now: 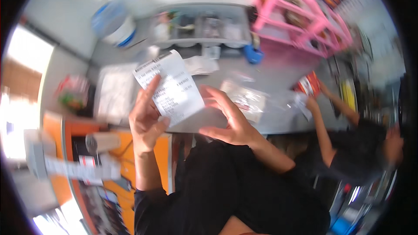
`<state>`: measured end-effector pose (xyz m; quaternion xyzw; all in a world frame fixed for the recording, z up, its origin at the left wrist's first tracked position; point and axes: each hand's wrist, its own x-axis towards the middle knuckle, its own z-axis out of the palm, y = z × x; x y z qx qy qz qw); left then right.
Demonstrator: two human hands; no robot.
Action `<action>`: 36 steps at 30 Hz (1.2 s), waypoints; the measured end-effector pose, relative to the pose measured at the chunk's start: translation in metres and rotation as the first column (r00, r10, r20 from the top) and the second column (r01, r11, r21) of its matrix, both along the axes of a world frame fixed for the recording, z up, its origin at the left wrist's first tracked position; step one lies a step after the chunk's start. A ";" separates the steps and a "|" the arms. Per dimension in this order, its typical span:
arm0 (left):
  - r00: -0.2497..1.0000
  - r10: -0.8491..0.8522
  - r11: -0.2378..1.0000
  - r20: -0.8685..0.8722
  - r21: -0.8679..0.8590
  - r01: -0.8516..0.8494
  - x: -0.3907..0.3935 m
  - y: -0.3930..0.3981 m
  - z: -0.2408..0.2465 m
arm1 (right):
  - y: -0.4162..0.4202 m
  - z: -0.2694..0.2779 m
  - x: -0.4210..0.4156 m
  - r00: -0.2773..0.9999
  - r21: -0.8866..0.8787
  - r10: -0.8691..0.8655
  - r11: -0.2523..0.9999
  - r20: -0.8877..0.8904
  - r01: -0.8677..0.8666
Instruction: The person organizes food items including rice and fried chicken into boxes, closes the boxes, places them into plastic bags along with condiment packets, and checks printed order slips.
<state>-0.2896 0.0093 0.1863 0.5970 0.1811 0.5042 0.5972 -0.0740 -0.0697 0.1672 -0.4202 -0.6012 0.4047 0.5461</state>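
My left hand (pixel 147 117) holds a white printed paper slip (pixel 176 88), with the index finger over its face and the thumb at its lower left edge. The slip looks like a receipt and bears writing. Just off the slip's right edge is my right hand (pixel 228 122), its thumb and fingers apart with nothing between them. Below and beyond both hands lies a grey worktop (pixel 277 114). A clear plastic packet (pixel 245 99) with pale contents rests on it, beyond my right hand. More white papers (pixel 200 65) lie behind the slip.
At the right, a co-worker's hands (pixel 315 99) hold a red packet (pixel 308 85). A grey divided tray (pixel 202 29) stands at the back beside a pink rack (pixel 294 19). A blue-and-white tub (pixel 114 23) is back left; an orange cabinet (pixel 160 156) stands at lower left.
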 end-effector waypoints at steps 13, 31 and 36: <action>0.979 0.042 0.896 -0.200 0.441 0.052 0.186 0.001 -0.008 | -0.095 0.068 0.150 0.643 0.323 -0.760 0.635 0.095 0.702; 0.910 -0.318 0.897 -0.266 -0.395 0.197 0.151 -0.012 -0.087 | 0.003 -0.129 0.209 0.812 -0.630 0.400 0.775 0.425 -0.053; 0.745 -0.340 0.938 -0.575 -0.145 0.316 0.161 -0.025 -0.083 | 0.016 -0.099 0.206 0.769 -0.216 -0.028 0.952 0.639 0.215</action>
